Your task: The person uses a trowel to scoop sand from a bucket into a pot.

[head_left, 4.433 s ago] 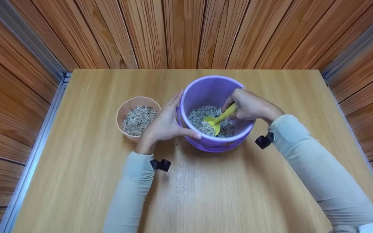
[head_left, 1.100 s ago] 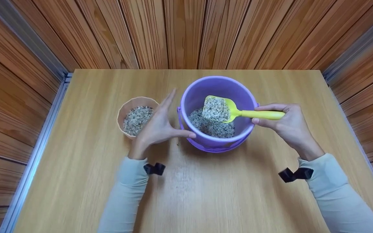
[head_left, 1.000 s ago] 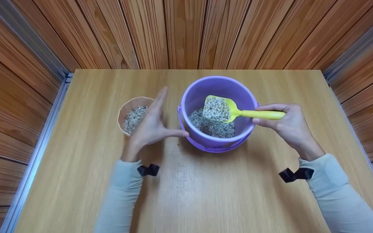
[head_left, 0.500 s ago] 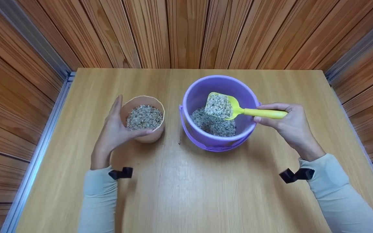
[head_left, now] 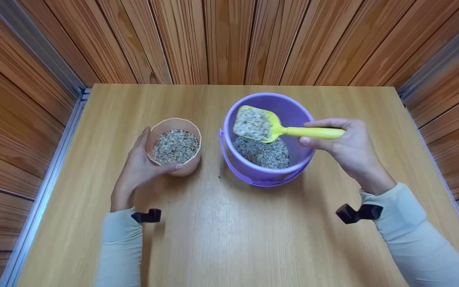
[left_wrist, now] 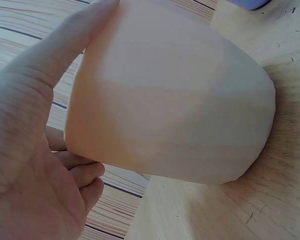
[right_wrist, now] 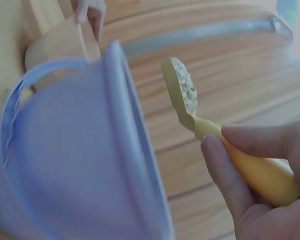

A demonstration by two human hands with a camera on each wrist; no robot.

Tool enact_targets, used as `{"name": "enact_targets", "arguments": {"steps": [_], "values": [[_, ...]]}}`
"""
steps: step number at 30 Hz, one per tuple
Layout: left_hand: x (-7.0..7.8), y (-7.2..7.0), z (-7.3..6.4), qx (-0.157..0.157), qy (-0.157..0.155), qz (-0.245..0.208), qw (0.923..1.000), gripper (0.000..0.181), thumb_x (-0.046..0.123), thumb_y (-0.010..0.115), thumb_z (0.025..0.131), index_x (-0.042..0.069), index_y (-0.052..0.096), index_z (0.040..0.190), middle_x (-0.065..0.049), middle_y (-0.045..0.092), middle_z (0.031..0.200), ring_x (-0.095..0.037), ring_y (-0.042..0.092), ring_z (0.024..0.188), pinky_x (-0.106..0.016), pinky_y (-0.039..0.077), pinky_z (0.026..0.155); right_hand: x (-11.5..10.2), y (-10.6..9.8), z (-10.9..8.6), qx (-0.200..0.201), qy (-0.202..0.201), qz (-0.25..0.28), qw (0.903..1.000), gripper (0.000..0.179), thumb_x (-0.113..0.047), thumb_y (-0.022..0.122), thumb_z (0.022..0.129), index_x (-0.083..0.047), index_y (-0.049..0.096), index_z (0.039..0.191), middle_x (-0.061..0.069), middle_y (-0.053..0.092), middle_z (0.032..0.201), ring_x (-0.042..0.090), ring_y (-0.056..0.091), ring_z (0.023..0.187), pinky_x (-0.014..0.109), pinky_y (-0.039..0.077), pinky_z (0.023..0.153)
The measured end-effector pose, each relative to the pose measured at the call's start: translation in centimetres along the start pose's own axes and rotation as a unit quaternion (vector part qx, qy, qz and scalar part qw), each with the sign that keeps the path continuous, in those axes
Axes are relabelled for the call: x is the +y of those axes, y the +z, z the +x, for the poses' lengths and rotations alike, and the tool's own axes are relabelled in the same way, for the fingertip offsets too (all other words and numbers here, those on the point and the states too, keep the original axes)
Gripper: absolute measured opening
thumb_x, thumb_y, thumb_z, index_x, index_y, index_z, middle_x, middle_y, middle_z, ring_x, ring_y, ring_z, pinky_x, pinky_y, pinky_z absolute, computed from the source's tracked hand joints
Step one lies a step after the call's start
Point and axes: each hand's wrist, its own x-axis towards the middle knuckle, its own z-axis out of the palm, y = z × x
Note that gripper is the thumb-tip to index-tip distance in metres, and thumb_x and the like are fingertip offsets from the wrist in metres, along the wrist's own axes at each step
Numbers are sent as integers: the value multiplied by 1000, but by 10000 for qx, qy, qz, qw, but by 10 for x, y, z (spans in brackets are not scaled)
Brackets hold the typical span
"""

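Note:
My left hand (head_left: 138, 167) grips a peach-coloured faceted pot (head_left: 187, 169), thumb across the near side and fingers on the left side. Grey-white gravel (head_left: 175, 146) fills part of it. In the left wrist view the pot's wall (left_wrist: 170, 100) fills the middle, its base by the table. With thumb and fingers, my right hand (head_left: 351, 151) pinches the handle of a yellow scoop (head_left: 317, 132). The scoop's blade carries heaped gravel (right_wrist: 186, 87) above the opening of a purple bucket (head_left: 269, 175). More gravel (head_left: 267, 153) lies inside the bucket.
Pot and bucket stand side by side on a wooden table (head_left: 221, 235), a narrow gap between them. The bucket's handle (right_wrist: 12, 105) hangs down its outside. Wood-plank walls (head_left: 229, 44) close off the back and sides. A few dark specks lie near the bucket.
My left hand has let go of the bucket's rim and moved left to take hold of the pot. My right hand has lifted the loaded scoop out of the gravel and shifted it slightly left.

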Motion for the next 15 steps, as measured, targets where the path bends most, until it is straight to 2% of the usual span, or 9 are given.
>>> {"name": "enact_targets", "arguments": {"steps": [6,11,15], "values": [[-4,1,1,76,32,-59,9999,143,60,92,63,14,3,164,-8,6,170,-30,8,155,-53,15,123,-25,33,13,-400,-393,-471,9973,39,-16,91,78,-1,78,111,11,73,93,15,60,72,22,54,60],[-6,3,1,156,77,-96,9998,141,58,92,64,15,4,165,-9,9,169,-31,12,154,-54,17,123,-36,60,28,-835,-464,-567,9938,33,-8,89,77,-1,78,108,14,73,90,21,66,74,26,58,65],[-6,3,2,133,65,-110,9998,136,52,92,69,16,3,165,-9,8,170,-30,9,154,-54,15,123,-43,78,39,-1081,-344,-1021,9883,31,-11,88,79,-5,79,108,10,73,95,23,63,80,27,54,68]]}}
